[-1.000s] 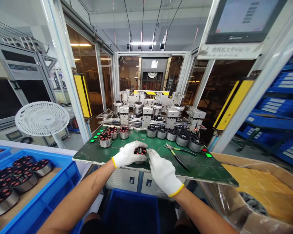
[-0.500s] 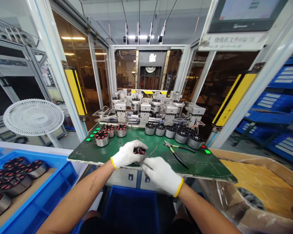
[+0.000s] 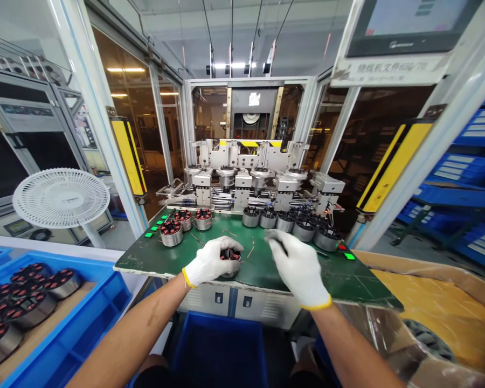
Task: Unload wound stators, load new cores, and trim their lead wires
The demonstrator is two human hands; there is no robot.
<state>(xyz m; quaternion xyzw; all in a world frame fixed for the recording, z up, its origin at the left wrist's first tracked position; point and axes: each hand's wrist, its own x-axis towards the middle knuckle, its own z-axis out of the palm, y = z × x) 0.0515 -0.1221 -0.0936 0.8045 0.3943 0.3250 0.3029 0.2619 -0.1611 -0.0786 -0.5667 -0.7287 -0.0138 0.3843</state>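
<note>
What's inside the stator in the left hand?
Copper-red windings show on top of the wound stator; the left hand covers the rest, so its core stays hidden.

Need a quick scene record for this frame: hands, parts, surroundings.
left hand: grips a copper-wound stator
right hand: above the green work board, with pliers mostly hidden beneath it; grip unclear
on board: three wound stators, a row of dark-topped stators, loose copper wire
behind: multi-station winding machine
front left: blue tray holding more wound stators
</note>
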